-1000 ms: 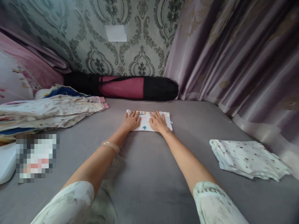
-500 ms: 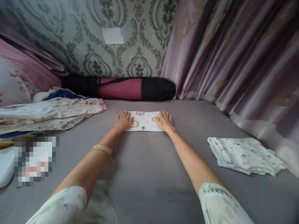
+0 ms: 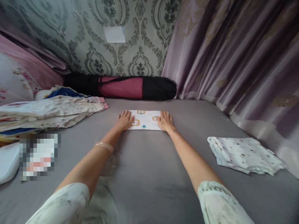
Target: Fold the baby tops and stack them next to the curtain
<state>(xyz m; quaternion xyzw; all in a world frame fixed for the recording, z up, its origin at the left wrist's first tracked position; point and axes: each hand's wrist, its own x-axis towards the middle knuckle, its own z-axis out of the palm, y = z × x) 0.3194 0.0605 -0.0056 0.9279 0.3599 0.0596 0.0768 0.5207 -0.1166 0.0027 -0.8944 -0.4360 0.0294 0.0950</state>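
Observation:
A white cloth (image 3: 148, 119) printed with orange lions and a green leaf lies folded into a flat rectangle on the grey bed sheet (image 3: 144, 161). On its left end rests my left hand (image 3: 125, 120), palm down with the fingers stretched out. My right hand (image 3: 165, 120) lies flat over the right end in the same way, fingers a little apart. Neither hand grips the cloth; the parts under the palms are hidden. A pale bangle (image 3: 105, 145) sits on my left forearm.
To the right lies a folded white patterned garment (image 3: 245, 155). A pile of clothes (image 3: 58, 110) is at the left. Along the wall stretches a long black and maroon bag (image 3: 120, 87). Purple curtains (image 3: 221, 53) hang at the right. A white object (image 3: 8, 161) lies beside a blurred-out item.
Both hands stay flat on the folded cloth, nearly still. The whole view has shifted slightly.

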